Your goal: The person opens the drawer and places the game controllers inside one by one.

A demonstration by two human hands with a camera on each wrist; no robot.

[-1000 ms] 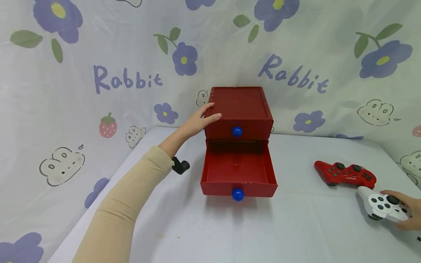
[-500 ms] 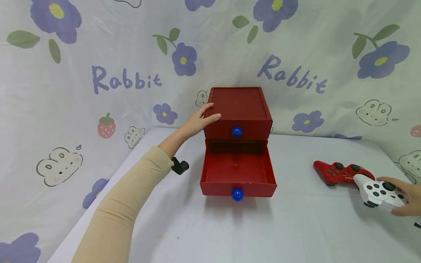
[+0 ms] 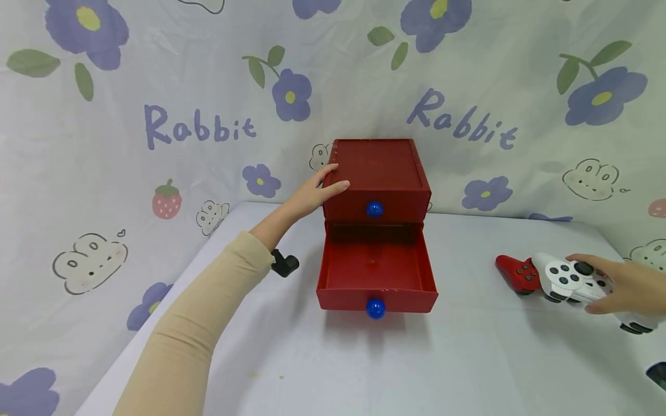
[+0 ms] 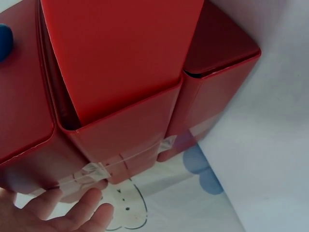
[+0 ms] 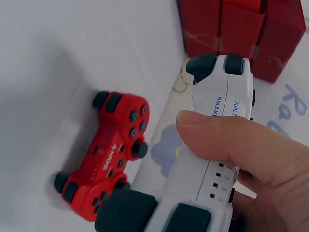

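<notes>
A red drawer cabinet (image 3: 380, 164) with blue round knobs stands at the back middle of the table. Its lower visible drawer (image 3: 377, 300) is pulled out and holds nothing; the top drawer is closed. My left hand (image 3: 306, 197) rests on the cabinet's upper left edge, fingers loosely extended along its side in the left wrist view. At the right, my right hand (image 3: 632, 283) grips a white game controller (image 3: 564, 279), thumb across its edge in the right wrist view. Beyond it lies a red game controller (image 5: 108, 154) on the table, partly covered by the white one in the head view.
A white cloth covers the table (image 3: 458, 352). A curtain (image 3: 208, 75) printed with flowers, rabbits and lettering hangs behind the cabinet. A small black piece (image 3: 285, 263) shows by the left wrist.
My right hand has lifted the white controller and carried it left and farther back, now in front of the red one. The left hand and the pulled-out drawer have stayed put.
</notes>
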